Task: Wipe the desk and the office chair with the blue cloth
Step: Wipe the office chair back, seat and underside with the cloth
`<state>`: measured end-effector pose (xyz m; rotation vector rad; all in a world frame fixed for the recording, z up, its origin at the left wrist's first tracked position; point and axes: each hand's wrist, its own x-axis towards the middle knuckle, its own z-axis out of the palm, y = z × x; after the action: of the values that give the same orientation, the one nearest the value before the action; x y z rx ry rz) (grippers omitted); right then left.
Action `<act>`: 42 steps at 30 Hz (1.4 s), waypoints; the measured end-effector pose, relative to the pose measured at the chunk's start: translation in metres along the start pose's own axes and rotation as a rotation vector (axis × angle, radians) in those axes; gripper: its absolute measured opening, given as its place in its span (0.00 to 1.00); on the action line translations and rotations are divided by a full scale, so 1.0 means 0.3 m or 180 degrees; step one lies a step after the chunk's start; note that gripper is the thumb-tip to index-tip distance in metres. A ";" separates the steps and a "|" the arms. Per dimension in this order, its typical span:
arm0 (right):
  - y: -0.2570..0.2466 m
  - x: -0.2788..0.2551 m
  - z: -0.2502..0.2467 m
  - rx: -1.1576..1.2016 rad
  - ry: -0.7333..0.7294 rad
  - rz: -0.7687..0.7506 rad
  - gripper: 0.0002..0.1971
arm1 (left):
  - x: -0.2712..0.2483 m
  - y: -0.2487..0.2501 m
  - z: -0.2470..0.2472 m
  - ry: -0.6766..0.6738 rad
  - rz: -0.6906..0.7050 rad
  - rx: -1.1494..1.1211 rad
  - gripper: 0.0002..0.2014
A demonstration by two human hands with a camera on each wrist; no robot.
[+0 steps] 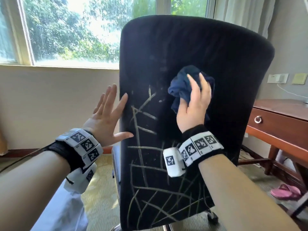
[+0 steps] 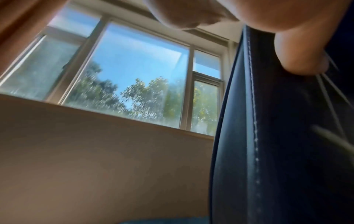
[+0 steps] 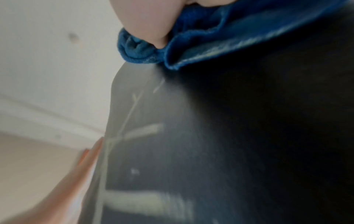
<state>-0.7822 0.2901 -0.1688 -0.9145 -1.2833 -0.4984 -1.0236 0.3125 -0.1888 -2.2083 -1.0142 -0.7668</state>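
The black office chair (image 1: 208,52) stands with its backrest toward me, and pale chalk-like lines (image 1: 146,164) cross its lower half. My right hand (image 1: 194,105) grips the crumpled blue cloth (image 1: 180,87) and presses it on the middle of the backrest. In the right wrist view the blue cloth (image 3: 220,37) bunches under my thumb against the dark backrest (image 3: 249,136). My left hand (image 1: 108,117) is spread flat at the backrest's left edge, index finger and thumb touching it. In the left wrist view the thumb lies on the chair edge (image 2: 268,136). The wooden desk (image 1: 280,120) stands at the right.
A window (image 1: 75,30) and a beige wall lie behind the chair. The desk has a drawer with a ring pull (image 1: 258,119). Pink slippers (image 1: 285,191) lie on the floor by the desk leg. Wall sockets (image 1: 277,78) with a cable are at the right.
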 end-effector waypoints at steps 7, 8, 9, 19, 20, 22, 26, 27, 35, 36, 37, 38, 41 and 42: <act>0.033 -0.189 0.081 -0.0698 -0.0783 -0.0781 0.29 | -0.025 0.017 0.028 -0.0958 -0.0798 -0.0664 0.56; 0.064 -0.252 0.073 -0.0781 -0.1018 -0.1015 0.30 | -0.025 0.019 0.033 -0.0938 -0.0818 -0.0742 0.57; 0.094 -0.295 0.060 -0.0834 -0.1212 -0.1235 0.29 | -0.026 0.018 0.035 -0.0956 -0.0827 -0.0775 0.57; -0.128 0.066 0.082 -0.0007 -0.0302 -0.1012 0.25 | -0.012 0.052 0.031 -0.1168 -0.0986 -0.1516 0.57; -0.146 0.058 0.106 -0.0205 -0.0389 -0.0943 0.26 | -0.016 0.058 0.043 -0.1131 -0.0991 -0.1534 0.56; -0.139 -0.019 0.143 -0.0509 -0.0593 -0.0874 0.30 | -0.018 0.065 0.058 -0.0992 -0.0987 -0.1546 0.53; -0.050 -0.256 0.122 -0.0802 -0.1281 -0.1282 0.27 | -0.014 0.060 0.052 -0.0577 -0.0590 -0.1864 0.50; -0.031 -0.295 0.105 -0.0840 -0.1396 -0.1375 0.26 | -0.016 0.054 0.052 -0.0479 -0.0410 -0.1936 0.50; -0.127 -0.033 0.074 0.0097 -0.0717 -0.1117 0.26 | -0.048 0.039 0.077 -0.1193 -0.0688 -0.1328 0.73; -0.157 0.001 0.090 0.0040 -0.0707 -0.1194 0.26 | -0.046 0.044 0.076 -0.1173 -0.0672 -0.1321 0.73; -0.177 0.017 0.110 -0.0073 -0.0783 -0.1281 0.27 | -0.047 0.047 0.075 -0.1160 -0.0623 -0.1314 0.72; -0.184 0.017 0.127 -0.0208 -0.0889 -0.1349 0.26 | -0.051 0.051 0.072 -0.1185 -0.0576 -0.1294 0.70; -0.147 -0.082 0.140 -0.0449 -0.1179 -0.1359 0.26 | -0.081 0.042 0.083 -0.1557 -0.0423 -0.0915 0.63; -0.121 -0.138 0.130 -0.0476 -0.1331 -0.1409 0.26 | -0.097 0.035 0.092 -0.1741 -0.0363 -0.0713 0.61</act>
<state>-0.8434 0.2941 -0.1970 -0.8861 -1.8674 -0.7836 -1.0240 0.3127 -0.2302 -2.6487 -1.3761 -0.3312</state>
